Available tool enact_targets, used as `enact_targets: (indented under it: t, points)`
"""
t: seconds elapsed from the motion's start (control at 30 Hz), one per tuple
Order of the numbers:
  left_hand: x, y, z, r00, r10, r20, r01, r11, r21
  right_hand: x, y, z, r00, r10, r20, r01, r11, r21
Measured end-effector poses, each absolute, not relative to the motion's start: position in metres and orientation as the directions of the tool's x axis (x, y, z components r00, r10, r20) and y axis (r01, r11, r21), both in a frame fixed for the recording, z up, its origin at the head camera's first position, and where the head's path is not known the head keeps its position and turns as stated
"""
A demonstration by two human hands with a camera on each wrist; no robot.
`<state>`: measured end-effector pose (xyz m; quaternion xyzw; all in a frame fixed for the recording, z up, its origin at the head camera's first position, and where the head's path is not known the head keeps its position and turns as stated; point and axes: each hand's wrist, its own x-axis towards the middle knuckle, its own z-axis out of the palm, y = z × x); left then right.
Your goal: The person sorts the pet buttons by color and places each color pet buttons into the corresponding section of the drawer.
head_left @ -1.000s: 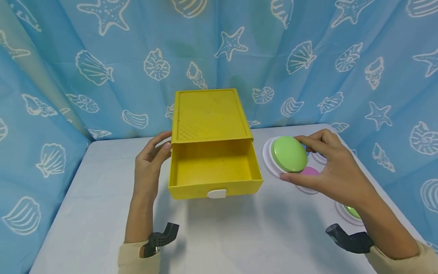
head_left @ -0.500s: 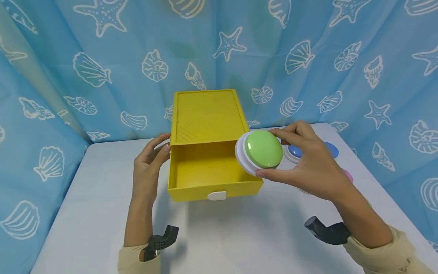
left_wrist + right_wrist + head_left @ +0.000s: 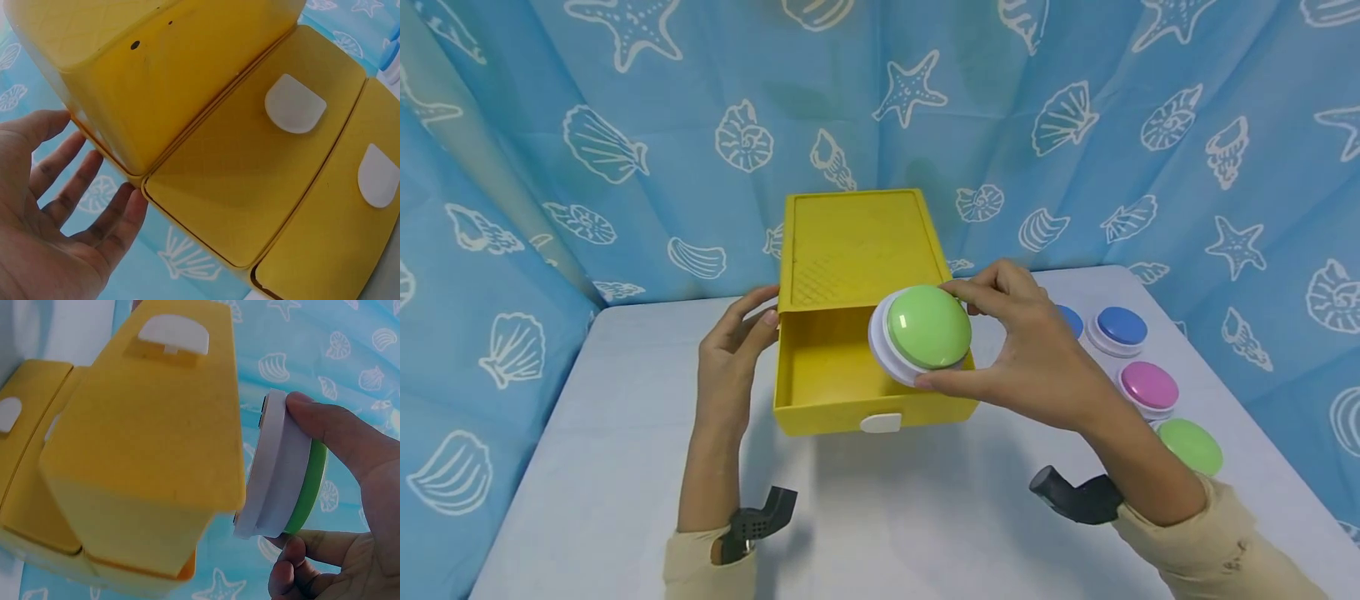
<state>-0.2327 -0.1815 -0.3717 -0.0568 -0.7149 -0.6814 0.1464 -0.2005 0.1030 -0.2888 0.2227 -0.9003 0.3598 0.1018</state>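
A yellow drawer cabinet [image 3: 861, 242] stands near the back of the table, its top drawer [image 3: 823, 419] pulled out. Nothing shows in the visible part of that drawer. My left hand [image 3: 722, 367] touches the cabinet's left side with extended fingers; in the left wrist view two lower drawers with white pulls are closed. Between thumb and fingers my right hand [image 3: 1037, 358] holds a round push button [image 3: 928, 327] with a green dome and white base. The button is tilted over the right part of the open drawer, hiding some of its inside.
On the table's right side lie more push buttons: two blue, including one [image 3: 1122, 325] in full view, a pink one [image 3: 1150, 385] and a green one [image 3: 1189, 446]. A blue shell-patterned curtain [image 3: 820, 100] hangs behind the white table [image 3: 887, 525].
My right hand has carried the green push button leftward, from beside the cabinet to over the open drawer. The left hand stays at the cabinet's side.
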Motion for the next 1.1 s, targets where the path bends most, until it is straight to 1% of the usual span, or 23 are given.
enact_targets:
  t: [0.33, 0.43, 0.67, 0.73, 0.83, 0.9, 1.1]
  points:
    - [-0.244, -0.187, -0.392, -0.956, -0.105, 0.273, 0.270, 0.044, 0.962, -0.207, 0.075, -0.298, -0.859, -0.380, 0.344, -0.512, 0.613, -0.602]
    - [-0.243, -0.184, -0.392, -0.962, -0.095, 0.257, 0.254, 0.034, 0.966, -0.209, 0.068, -0.302, -0.850, -0.392, 0.351, -0.526, 0.614, -0.589]
    - [-0.233, -0.176, -0.380, -0.961, -0.088, 0.263, 0.260, 0.041, 0.965, -0.213, 0.057, -0.306, -0.812, -0.475, 0.339, -0.582, 0.626, -0.519]
    - [-0.233, -0.175, -0.379, -0.961, -0.091, 0.260, 0.255, 0.057, 0.965, -0.209, 0.061, -0.307, -0.808, -0.465, 0.362, -0.589, 0.608, -0.533]
    - [-0.232, -0.174, -0.376, -0.960, -0.092, 0.263, 0.257, 0.066, 0.964, -0.201, 0.073, -0.309, -0.793, -0.429, 0.433, -0.610, 0.571, -0.550]
    - [-0.233, -0.175, -0.375, -0.959, -0.092, 0.269, 0.264, 0.063, 0.962, -0.194, 0.084, -0.312, -0.786, -0.395, 0.475, -0.615, 0.570, -0.544]
    - [-0.232, -0.182, -0.372, -0.955, -0.113, 0.273, 0.270, 0.046, 0.962, -0.177, 0.125, -0.327, -0.790, -0.264, 0.554, -0.554, 0.694, -0.459]
